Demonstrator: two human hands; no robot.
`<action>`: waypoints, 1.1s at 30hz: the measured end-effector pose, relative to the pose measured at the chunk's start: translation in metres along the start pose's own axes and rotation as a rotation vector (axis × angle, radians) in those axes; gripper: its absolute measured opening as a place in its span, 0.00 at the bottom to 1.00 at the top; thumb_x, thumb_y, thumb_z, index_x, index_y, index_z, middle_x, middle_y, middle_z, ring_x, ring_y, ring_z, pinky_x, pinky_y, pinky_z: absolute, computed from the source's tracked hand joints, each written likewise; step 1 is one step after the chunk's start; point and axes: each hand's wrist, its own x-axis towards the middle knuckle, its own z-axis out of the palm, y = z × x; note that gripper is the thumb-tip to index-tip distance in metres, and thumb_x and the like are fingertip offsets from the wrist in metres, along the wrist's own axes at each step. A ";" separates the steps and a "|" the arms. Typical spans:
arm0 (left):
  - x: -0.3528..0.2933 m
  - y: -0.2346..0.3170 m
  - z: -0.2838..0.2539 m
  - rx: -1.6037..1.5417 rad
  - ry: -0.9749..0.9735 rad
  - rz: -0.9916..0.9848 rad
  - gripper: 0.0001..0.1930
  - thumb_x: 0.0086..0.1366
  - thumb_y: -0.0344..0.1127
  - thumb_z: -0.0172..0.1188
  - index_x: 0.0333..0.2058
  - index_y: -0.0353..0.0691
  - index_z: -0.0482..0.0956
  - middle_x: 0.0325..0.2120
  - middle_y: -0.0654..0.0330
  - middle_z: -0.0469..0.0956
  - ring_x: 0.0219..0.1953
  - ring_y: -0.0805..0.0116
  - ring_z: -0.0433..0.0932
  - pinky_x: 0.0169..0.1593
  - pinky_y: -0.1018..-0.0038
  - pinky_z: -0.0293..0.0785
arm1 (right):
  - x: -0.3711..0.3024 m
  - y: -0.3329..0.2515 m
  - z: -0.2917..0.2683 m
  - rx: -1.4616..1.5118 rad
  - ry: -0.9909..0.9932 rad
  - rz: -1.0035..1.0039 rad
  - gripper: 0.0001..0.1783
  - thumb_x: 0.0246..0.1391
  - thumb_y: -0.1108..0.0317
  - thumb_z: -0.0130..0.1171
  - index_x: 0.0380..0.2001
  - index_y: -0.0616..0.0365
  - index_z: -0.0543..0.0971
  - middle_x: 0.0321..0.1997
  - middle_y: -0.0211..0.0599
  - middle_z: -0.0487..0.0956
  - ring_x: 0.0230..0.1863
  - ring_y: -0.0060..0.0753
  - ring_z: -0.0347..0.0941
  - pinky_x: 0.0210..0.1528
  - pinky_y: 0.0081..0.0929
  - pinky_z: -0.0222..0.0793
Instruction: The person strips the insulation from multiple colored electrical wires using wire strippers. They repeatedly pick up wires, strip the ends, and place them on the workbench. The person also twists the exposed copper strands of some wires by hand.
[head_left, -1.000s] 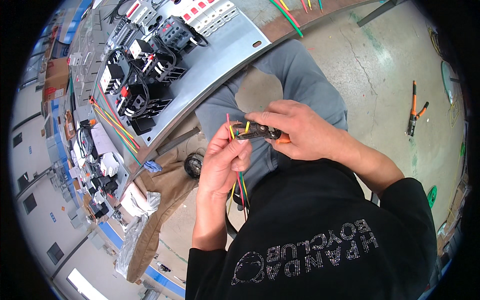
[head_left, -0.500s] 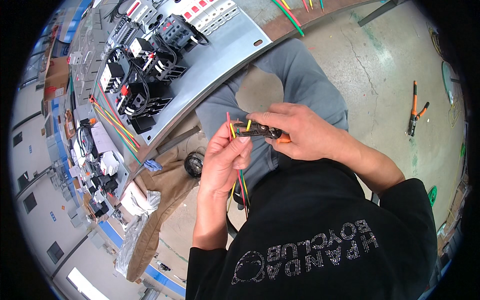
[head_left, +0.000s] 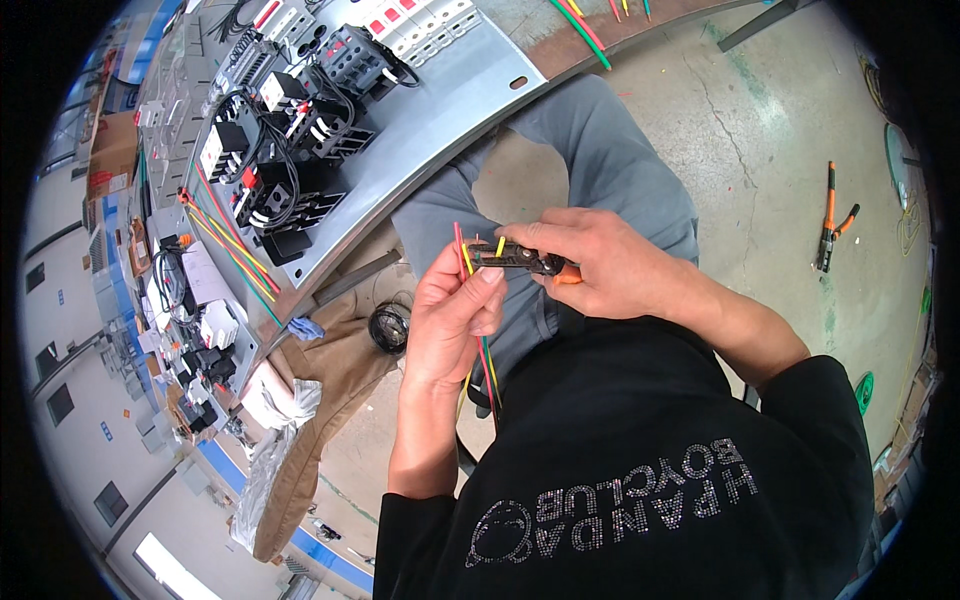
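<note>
My left hand [head_left: 450, 325] pinches a bundle of thin wires [head_left: 463, 252], red, yellow and green, whose ends stick up above my fingers while the rest trails down past my wrist. My right hand [head_left: 600, 262] grips a small black wire stripper with orange handles [head_left: 518, 258], its jaws set against the wire ends just above my left thumb. Both hands meet in front of my chest, over my grey-trousered knees.
A grey metal mounting panel [head_left: 440, 110] with black contactors and breakers [head_left: 290, 150] and coloured wiring lies at upper left. An orange-handled plier tool [head_left: 830, 215] lies on the concrete floor at right. A black wire coil [head_left: 390, 325] and brown cloth [head_left: 320, 400] sit below the panel.
None of note: both hands stay together on the wires and stripper, with only slight shifts.
</note>
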 end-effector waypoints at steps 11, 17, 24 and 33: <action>-0.001 0.002 -0.002 -0.045 -0.044 -0.044 0.09 0.78 0.31 0.60 0.53 0.40 0.79 0.25 0.66 0.71 0.20 0.82 0.57 0.23 0.82 0.53 | 0.000 0.007 0.003 -0.051 0.063 -0.057 0.34 0.46 0.77 0.66 0.60 0.47 0.83 0.31 0.41 0.77 0.32 0.53 0.80 0.36 0.46 0.77; 0.001 0.001 -0.004 -0.057 -0.081 -0.082 0.08 0.80 0.33 0.58 0.50 0.37 0.81 0.25 0.66 0.70 0.21 0.83 0.56 0.24 0.82 0.52 | 0.000 0.014 0.005 -0.148 0.132 -0.125 0.35 0.46 0.77 0.66 0.61 0.45 0.82 0.30 0.40 0.78 0.31 0.51 0.80 0.33 0.44 0.77; -0.009 0.003 -0.017 -0.059 -0.019 -0.093 0.08 0.80 0.35 0.58 0.49 0.37 0.80 0.24 0.68 0.69 0.21 0.83 0.56 0.24 0.81 0.50 | 0.025 0.029 -0.102 0.645 0.506 0.439 0.21 0.64 0.69 0.66 0.59 0.59 0.81 0.37 0.25 0.81 0.37 0.14 0.77 0.34 0.23 0.74; -0.004 0.010 -0.007 -0.120 -0.090 -0.078 0.18 0.81 0.37 0.49 0.57 0.26 0.74 0.26 0.65 0.71 0.20 0.82 0.57 0.25 0.80 0.55 | 0.041 -0.003 -0.038 0.706 0.081 0.175 0.24 0.63 0.72 0.63 0.62 0.61 0.80 0.38 0.19 0.79 0.38 0.09 0.69 0.42 0.13 0.66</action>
